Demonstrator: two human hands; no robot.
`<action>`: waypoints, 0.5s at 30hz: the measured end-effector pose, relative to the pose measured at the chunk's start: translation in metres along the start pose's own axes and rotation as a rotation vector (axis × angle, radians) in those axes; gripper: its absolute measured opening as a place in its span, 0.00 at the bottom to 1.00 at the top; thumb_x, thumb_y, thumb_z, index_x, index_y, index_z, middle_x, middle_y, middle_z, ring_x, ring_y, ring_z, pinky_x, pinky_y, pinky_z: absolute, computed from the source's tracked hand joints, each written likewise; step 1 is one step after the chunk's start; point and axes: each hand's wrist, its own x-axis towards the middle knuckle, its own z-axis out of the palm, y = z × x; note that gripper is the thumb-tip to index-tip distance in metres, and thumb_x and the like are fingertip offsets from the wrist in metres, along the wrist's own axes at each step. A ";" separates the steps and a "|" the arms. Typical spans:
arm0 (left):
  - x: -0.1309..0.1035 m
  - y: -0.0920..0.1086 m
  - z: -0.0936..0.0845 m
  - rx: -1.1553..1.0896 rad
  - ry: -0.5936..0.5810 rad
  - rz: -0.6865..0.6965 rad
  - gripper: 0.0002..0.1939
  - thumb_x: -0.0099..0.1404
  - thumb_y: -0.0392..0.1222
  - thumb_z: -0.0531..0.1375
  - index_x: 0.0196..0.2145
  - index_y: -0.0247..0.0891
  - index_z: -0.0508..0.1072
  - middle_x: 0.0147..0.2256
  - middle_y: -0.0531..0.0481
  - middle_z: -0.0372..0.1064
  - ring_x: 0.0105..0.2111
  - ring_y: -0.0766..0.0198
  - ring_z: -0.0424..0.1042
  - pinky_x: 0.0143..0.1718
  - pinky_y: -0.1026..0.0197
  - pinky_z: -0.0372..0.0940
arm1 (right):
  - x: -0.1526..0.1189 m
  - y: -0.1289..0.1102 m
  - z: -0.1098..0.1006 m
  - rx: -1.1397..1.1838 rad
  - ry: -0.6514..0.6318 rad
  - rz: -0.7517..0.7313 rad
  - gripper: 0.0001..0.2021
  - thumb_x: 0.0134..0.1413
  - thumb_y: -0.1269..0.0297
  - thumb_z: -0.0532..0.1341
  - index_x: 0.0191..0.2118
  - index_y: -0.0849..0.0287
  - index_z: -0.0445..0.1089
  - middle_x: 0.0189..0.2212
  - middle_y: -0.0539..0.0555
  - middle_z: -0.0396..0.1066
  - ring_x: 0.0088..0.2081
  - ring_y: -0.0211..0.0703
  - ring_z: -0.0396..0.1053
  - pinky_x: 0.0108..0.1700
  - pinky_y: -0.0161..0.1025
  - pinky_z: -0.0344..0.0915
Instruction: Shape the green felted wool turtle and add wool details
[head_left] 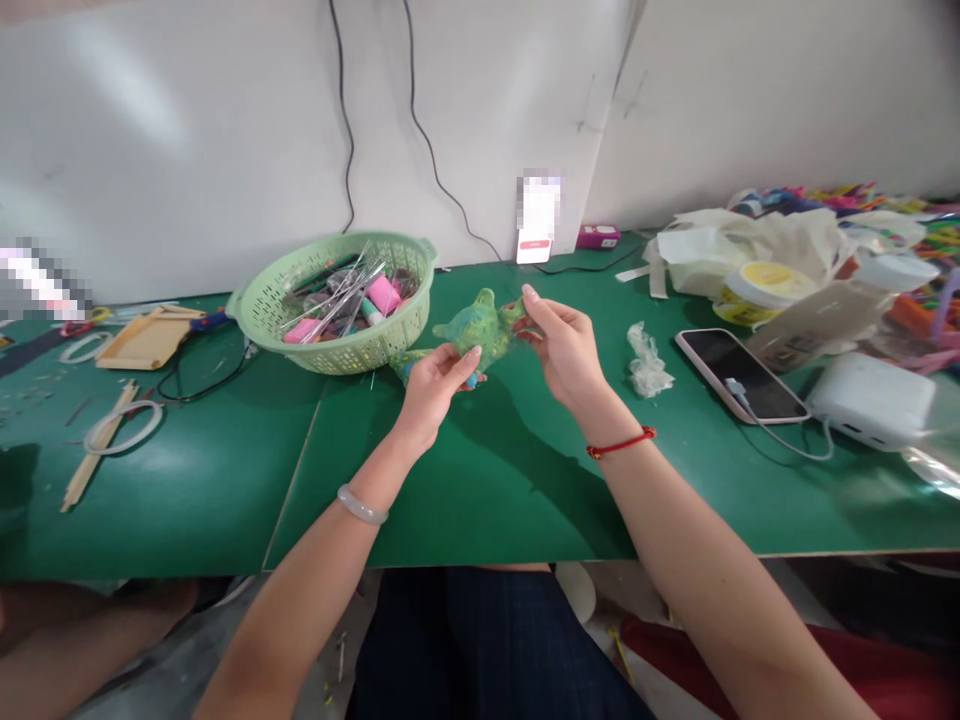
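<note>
A green and blue speckled toy figure [480,327], shaped somewhat like an animal, is held above the table between both hands. My left hand [437,388] grips its lower left side, with the thumb pressed on the front. The fingers of my right hand [559,342] pinch a small part at its upper right. Part of the figure is hidden behind my fingers. Just behind and left of it stands a light green basket [337,357], holding thin metal rods, pink blocks and other small pieces.
A lit phone [534,225] leans on the wall. To the right lie crumpled clear plastic [647,362], a dark-screened phone [742,375] with a cable, a white charger box [874,400] and a bottle [832,305]. White rings [124,428] and wooden strips are at left.
</note>
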 end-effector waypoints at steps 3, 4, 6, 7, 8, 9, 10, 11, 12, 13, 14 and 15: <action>0.000 -0.001 -0.001 0.025 -0.037 -0.046 0.26 0.43 0.58 0.80 0.32 0.37 0.80 0.29 0.54 0.78 0.30 0.67 0.78 0.36 0.63 0.69 | -0.001 -0.001 0.000 -0.068 -0.021 -0.003 0.23 0.48 0.36 0.73 0.25 0.54 0.80 0.29 0.51 0.76 0.31 0.38 0.68 0.37 0.39 0.67; 0.000 -0.002 -0.001 0.030 -0.059 -0.070 0.26 0.43 0.56 0.80 0.32 0.36 0.81 0.30 0.52 0.79 0.31 0.66 0.79 0.38 0.61 0.70 | -0.001 -0.002 0.000 -0.093 -0.034 -0.002 0.24 0.49 0.36 0.72 0.26 0.54 0.80 0.30 0.52 0.77 0.32 0.39 0.68 0.37 0.40 0.67; 0.000 -0.002 0.000 0.026 -0.093 -0.111 0.25 0.41 0.53 0.81 0.33 0.36 0.83 0.32 0.49 0.82 0.32 0.64 0.80 0.40 0.59 0.72 | -0.001 -0.002 0.000 -0.120 -0.055 0.012 0.25 0.48 0.35 0.72 0.26 0.54 0.80 0.31 0.52 0.78 0.32 0.39 0.68 0.38 0.40 0.67; 0.000 -0.003 0.000 0.016 -0.098 -0.122 0.24 0.41 0.51 0.81 0.33 0.36 0.84 0.33 0.49 0.82 0.33 0.63 0.80 0.41 0.58 0.73 | -0.001 -0.002 0.000 -0.123 -0.062 0.026 0.25 0.48 0.34 0.71 0.27 0.54 0.81 0.32 0.53 0.78 0.33 0.39 0.68 0.38 0.40 0.67; 0.000 -0.003 0.000 0.002 -0.095 -0.127 0.24 0.41 0.50 0.81 0.33 0.36 0.84 0.33 0.48 0.83 0.33 0.63 0.80 0.42 0.58 0.73 | -0.001 -0.002 -0.001 -0.120 -0.067 0.045 0.26 0.48 0.33 0.71 0.29 0.54 0.81 0.34 0.53 0.79 0.34 0.39 0.69 0.38 0.39 0.67; 0.000 -0.003 0.000 -0.014 -0.086 -0.129 0.24 0.40 0.50 0.81 0.33 0.36 0.84 0.33 0.48 0.83 0.33 0.62 0.80 0.42 0.57 0.74 | -0.001 -0.002 -0.001 -0.107 -0.069 0.071 0.26 0.49 0.32 0.70 0.30 0.54 0.82 0.36 0.53 0.79 0.35 0.40 0.70 0.38 0.39 0.67; 0.000 -0.003 0.000 -0.032 -0.073 -0.126 0.24 0.40 0.50 0.82 0.33 0.36 0.85 0.33 0.49 0.83 0.33 0.62 0.81 0.43 0.57 0.74 | 0.000 -0.002 -0.001 -0.084 -0.065 0.101 0.27 0.49 0.31 0.69 0.32 0.53 0.82 0.38 0.54 0.80 0.37 0.40 0.71 0.38 0.38 0.68; 0.000 -0.003 0.000 -0.051 -0.062 -0.121 0.24 0.40 0.50 0.82 0.33 0.36 0.85 0.33 0.49 0.83 0.33 0.62 0.81 0.44 0.57 0.74 | -0.001 -0.002 -0.001 -0.054 -0.061 0.138 0.28 0.49 0.30 0.69 0.34 0.53 0.82 0.40 0.54 0.80 0.38 0.41 0.72 0.38 0.38 0.69; 0.000 -0.003 0.000 -0.072 -0.052 -0.114 0.24 0.40 0.50 0.82 0.33 0.37 0.85 0.33 0.49 0.84 0.34 0.62 0.81 0.45 0.57 0.74 | -0.001 -0.002 0.000 -0.019 -0.064 0.179 0.28 0.48 0.30 0.69 0.35 0.53 0.82 0.42 0.54 0.80 0.38 0.41 0.73 0.38 0.38 0.70; 0.001 -0.003 -0.001 -0.094 -0.046 -0.103 0.24 0.40 0.50 0.82 0.33 0.37 0.85 0.34 0.49 0.84 0.34 0.62 0.82 0.46 0.57 0.74 | -0.002 -0.002 0.000 0.013 -0.079 0.221 0.28 0.47 0.29 0.70 0.35 0.52 0.82 0.42 0.54 0.80 0.38 0.41 0.73 0.38 0.38 0.70; 0.001 -0.003 -0.001 -0.115 -0.042 -0.092 0.24 0.40 0.50 0.82 0.34 0.37 0.85 0.35 0.49 0.84 0.35 0.61 0.82 0.47 0.57 0.74 | -0.003 -0.003 0.001 0.038 -0.117 0.259 0.28 0.45 0.30 0.71 0.36 0.53 0.82 0.41 0.54 0.80 0.37 0.40 0.73 0.38 0.38 0.71; 0.001 -0.003 -0.001 -0.130 -0.042 -0.082 0.24 0.40 0.50 0.82 0.34 0.37 0.85 0.36 0.49 0.84 0.36 0.61 0.82 0.47 0.57 0.74 | -0.005 -0.003 0.002 0.055 -0.171 0.287 0.28 0.43 0.31 0.72 0.35 0.53 0.81 0.40 0.54 0.80 0.36 0.40 0.73 0.38 0.39 0.71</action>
